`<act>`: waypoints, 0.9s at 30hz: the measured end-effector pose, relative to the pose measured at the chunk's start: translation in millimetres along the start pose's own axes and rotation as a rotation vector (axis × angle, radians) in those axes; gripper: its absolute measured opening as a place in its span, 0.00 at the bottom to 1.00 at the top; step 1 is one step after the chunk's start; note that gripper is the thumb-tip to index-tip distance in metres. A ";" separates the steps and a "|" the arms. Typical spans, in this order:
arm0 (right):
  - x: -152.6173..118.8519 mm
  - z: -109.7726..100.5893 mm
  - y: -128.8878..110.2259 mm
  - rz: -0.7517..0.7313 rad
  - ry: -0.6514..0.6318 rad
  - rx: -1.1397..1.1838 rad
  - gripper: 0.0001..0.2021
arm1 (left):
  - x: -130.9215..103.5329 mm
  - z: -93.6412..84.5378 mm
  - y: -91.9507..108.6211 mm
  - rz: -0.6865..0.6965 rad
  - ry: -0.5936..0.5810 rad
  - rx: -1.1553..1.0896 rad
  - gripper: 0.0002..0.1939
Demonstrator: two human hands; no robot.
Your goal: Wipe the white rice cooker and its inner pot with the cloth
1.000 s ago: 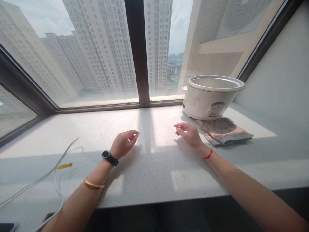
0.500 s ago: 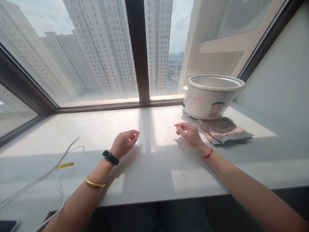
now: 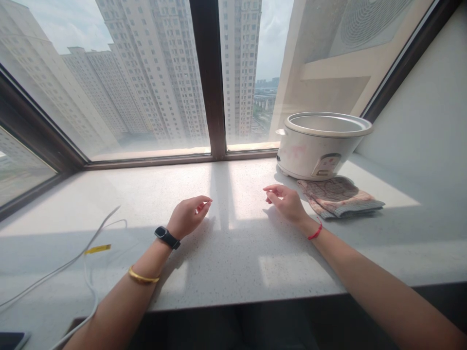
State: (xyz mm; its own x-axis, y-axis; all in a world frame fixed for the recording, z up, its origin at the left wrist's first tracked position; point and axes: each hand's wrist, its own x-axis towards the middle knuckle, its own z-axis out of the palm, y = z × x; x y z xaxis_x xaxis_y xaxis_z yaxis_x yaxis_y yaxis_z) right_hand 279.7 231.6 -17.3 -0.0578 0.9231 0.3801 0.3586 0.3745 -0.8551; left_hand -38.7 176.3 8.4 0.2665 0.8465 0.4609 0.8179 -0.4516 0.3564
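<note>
Your hands sit well in from your white speckled desk's near edge. Left hand, right hand: both grips narrow, fingers curled, wide gap between. Folded brown patterned cloth just beside your right; white open-topped rice cooker behind it.

Head camera – facing forward and down
The camera looks from the wearer's head, above the near edge of the counter, straight toward the window frame. The left hand and right hand fall near mid-view, seen from above and behind at close range. The rice cooker sits a little farther off, right of centre, before the side wall – and tower blocks show far beyond the glass.
</note>
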 end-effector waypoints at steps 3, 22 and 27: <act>-0.3 0.3 -0.2 -0.009 0.001 -0.010 0.12 | 0.3 0.0 -0.2 0.012 0.013 -0.002 0.11; -0.6 -0.1 -0.1 -0.001 -0.001 -0.031 0.12 | -0.1 -1.0 1.4 0.012 -0.013 0.018 0.11; -0.5 -0.3 -0.2 0.008 -0.003 -0.044 0.12 | -0.2 -0.4 2.4 0.001 -0.030 0.020 0.12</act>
State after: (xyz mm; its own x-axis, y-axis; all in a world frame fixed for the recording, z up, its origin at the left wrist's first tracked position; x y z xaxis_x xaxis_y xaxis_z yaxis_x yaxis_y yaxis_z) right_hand 279.9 231.0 -17.3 -0.0572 0.9263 0.3725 0.3994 0.3632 -0.8418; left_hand -37.0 175.0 9.4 0.2820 0.8542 0.4368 0.8275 -0.4470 0.3399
